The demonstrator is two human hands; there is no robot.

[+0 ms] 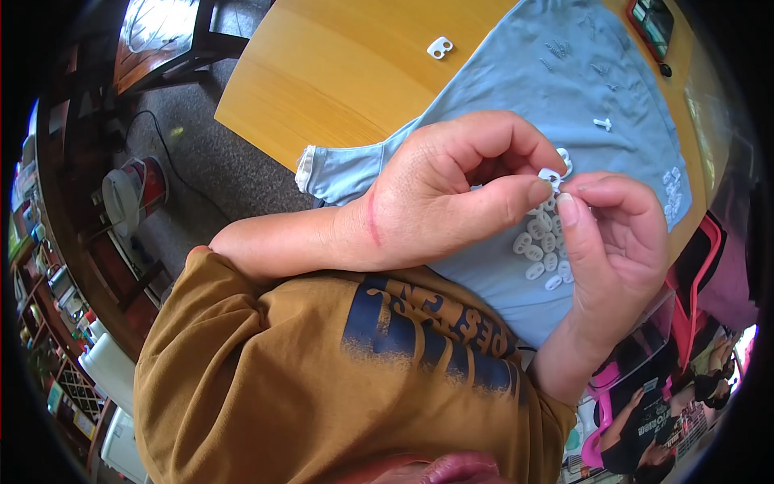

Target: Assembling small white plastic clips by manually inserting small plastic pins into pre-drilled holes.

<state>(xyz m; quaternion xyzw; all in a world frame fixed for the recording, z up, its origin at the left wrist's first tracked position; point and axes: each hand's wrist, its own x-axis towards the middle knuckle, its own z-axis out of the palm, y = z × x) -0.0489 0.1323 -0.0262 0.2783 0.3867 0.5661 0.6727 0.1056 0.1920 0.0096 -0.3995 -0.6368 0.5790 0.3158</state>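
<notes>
Nearest the camera, a mustard-brown fabric shirt with dark blue lettering (266,379) fills the lower middle of the frame. Right of centre, the bare left hand (451,185) pinches a small white plastic piece with a hole (551,178) between thumb and forefinger. Thumb and forefinger of the bare right hand (621,242) close on its lower right edge, the other fingers curled; whether they hide a smaller part is hard to tell.

Work on this one piece seems under way, with much apparently left: a pile of white oval plastic pieces (551,262) lies loose just below the hands on a pale blue cloth (492,93). No finished piece can be picked out for certain.

Counted, there is one held piece, at least ten ovals in the pile, one white T-shaped piece (602,124) at upper right, and one white two-hole piece (440,47) on the yellow wooden table (339,73) at top centre. Thin metallic bits (558,48) at upper right are too small to count.
</notes>
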